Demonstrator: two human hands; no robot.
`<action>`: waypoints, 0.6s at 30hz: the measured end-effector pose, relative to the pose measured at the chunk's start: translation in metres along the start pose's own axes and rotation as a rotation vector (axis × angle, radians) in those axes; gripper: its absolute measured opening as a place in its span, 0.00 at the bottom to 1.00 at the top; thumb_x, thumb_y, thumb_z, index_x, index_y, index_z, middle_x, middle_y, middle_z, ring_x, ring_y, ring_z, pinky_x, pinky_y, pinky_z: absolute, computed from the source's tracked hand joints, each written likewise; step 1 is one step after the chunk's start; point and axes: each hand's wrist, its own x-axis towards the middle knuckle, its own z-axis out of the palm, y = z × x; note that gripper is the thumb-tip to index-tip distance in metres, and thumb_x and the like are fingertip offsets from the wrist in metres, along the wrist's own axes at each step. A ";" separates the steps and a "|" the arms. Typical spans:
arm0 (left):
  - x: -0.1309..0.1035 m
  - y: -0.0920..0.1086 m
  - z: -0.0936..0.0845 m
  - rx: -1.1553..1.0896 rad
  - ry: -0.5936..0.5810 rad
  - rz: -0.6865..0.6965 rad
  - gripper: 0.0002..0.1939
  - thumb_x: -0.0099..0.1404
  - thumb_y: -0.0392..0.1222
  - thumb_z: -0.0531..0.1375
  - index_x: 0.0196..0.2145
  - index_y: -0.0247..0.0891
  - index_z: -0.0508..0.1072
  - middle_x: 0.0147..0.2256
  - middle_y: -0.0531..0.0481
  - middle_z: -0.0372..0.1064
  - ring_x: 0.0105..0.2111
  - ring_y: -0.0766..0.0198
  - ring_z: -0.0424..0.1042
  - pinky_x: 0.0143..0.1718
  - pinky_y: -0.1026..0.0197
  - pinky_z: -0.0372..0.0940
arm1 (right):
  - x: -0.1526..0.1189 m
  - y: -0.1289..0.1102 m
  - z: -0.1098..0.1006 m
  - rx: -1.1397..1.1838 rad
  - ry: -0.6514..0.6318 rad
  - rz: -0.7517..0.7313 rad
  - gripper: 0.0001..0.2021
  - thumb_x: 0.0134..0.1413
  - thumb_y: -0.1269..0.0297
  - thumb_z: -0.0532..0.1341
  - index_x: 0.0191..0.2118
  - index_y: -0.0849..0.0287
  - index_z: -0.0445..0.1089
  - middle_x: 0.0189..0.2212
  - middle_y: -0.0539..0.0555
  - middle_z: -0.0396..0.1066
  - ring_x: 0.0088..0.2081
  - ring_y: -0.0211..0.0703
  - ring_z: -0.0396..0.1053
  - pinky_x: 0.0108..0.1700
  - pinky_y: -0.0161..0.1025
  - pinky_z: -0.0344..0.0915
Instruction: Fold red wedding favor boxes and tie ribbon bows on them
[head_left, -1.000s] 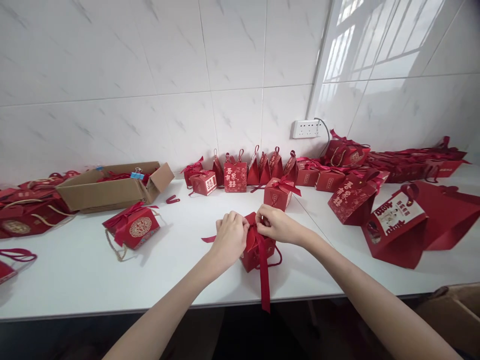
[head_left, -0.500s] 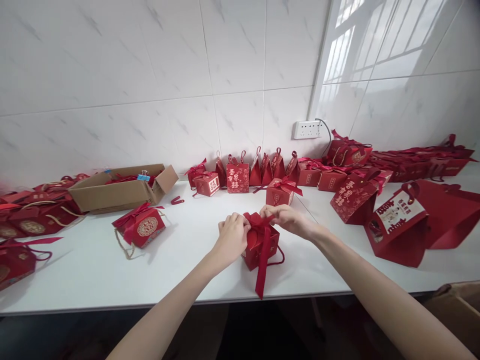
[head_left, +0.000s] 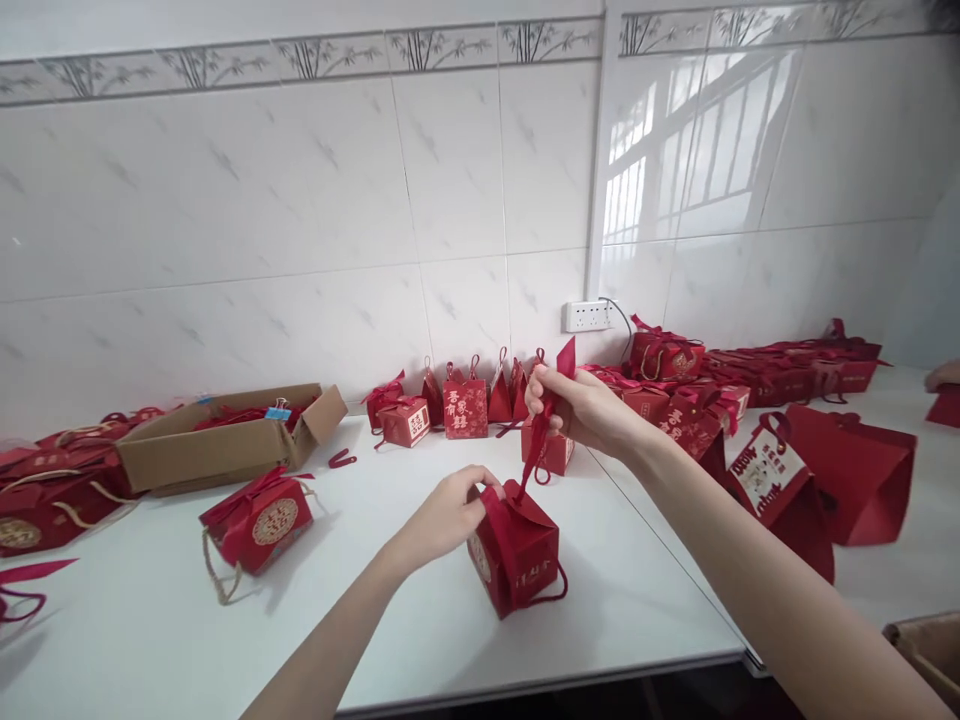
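A small red gift box [head_left: 517, 560] with gold print and a red cord handle stands on the white table in front of me. My right hand [head_left: 577, 405] is raised above it, fingers closed round a red ribbon [head_left: 534, 460] that runs taut from the box's top. One ribbon end pokes up over that hand. At the box's upper left edge, my left hand [head_left: 446, 515] pinches another stretch of the ribbon, which hangs down the front. The exact grip of its fingertips is partly hidden.
A cardboard box [head_left: 225, 445] with red pieces and a blue clip stands at the left. Near it lies another ribboned gift box [head_left: 259, 520]. Red boxes line the wall under a power strip [head_left: 590, 317]. Larger red boxes [head_left: 862, 470] stand right; another person's hand [head_left: 943, 375] shows at the edge.
My right hand has risen, drawing the ribbon upward from the box. The gathered ribbon on top has become a taut strand. The view has tilted up, and a person's hand now shows at far right.
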 end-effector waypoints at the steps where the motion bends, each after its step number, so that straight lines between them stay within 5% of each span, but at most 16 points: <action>1: 0.000 0.003 -0.009 -0.112 -0.035 0.006 0.07 0.63 0.41 0.53 0.31 0.38 0.68 0.33 0.50 0.69 0.28 0.66 0.66 0.31 0.61 0.61 | 0.001 0.000 0.000 0.003 -0.027 -0.008 0.19 0.45 0.50 0.66 0.24 0.60 0.63 0.21 0.46 0.63 0.17 0.28 0.56 0.21 0.31 0.55; 3: 0.000 0.009 -0.026 -0.258 -0.045 0.053 0.09 0.62 0.45 0.55 0.31 0.37 0.69 0.31 0.49 0.70 0.29 0.66 0.67 0.32 0.62 0.62 | 0.001 0.001 0.000 -0.002 -0.085 -0.040 0.17 0.40 0.54 0.70 0.25 0.61 0.66 0.22 0.46 0.65 0.21 0.30 0.61 0.25 0.33 0.61; 6: 0.004 0.018 -0.046 -0.404 0.102 0.173 0.12 0.60 0.48 0.60 0.35 0.36 0.71 0.33 0.47 0.72 0.29 0.67 0.68 0.34 0.61 0.63 | -0.001 0.006 0.000 -0.026 -0.122 -0.066 0.15 0.35 0.63 0.73 0.30 0.60 0.71 0.26 0.48 0.69 0.29 0.33 0.68 0.34 0.35 0.65; 11: 0.022 0.029 -0.057 -0.652 0.321 0.199 0.20 0.50 0.51 0.67 0.36 0.35 0.72 0.30 0.48 0.74 0.23 0.70 0.64 0.26 0.64 0.61 | 0.000 0.014 0.007 -0.071 -0.069 -0.089 0.14 0.39 0.56 0.71 0.26 0.61 0.70 0.20 0.47 0.69 0.23 0.33 0.66 0.30 0.35 0.63; 15: 0.033 0.034 -0.057 -0.556 0.359 0.202 0.22 0.51 0.55 0.66 0.35 0.34 0.72 0.28 0.49 0.74 0.19 0.73 0.59 0.21 0.66 0.55 | 0.003 0.015 0.015 -0.172 -0.033 -0.130 0.16 0.40 0.55 0.70 0.22 0.60 0.67 0.18 0.45 0.64 0.21 0.30 0.60 0.26 0.32 0.57; 18: 0.037 0.037 -0.060 -0.497 0.390 0.237 0.20 0.53 0.55 0.65 0.34 0.35 0.73 0.28 0.49 0.74 0.22 0.70 0.65 0.25 0.65 0.60 | 0.003 0.017 0.021 -0.295 0.002 -0.104 0.16 0.41 0.53 0.69 0.25 0.61 0.68 0.22 0.47 0.66 0.24 0.32 0.60 0.28 0.33 0.56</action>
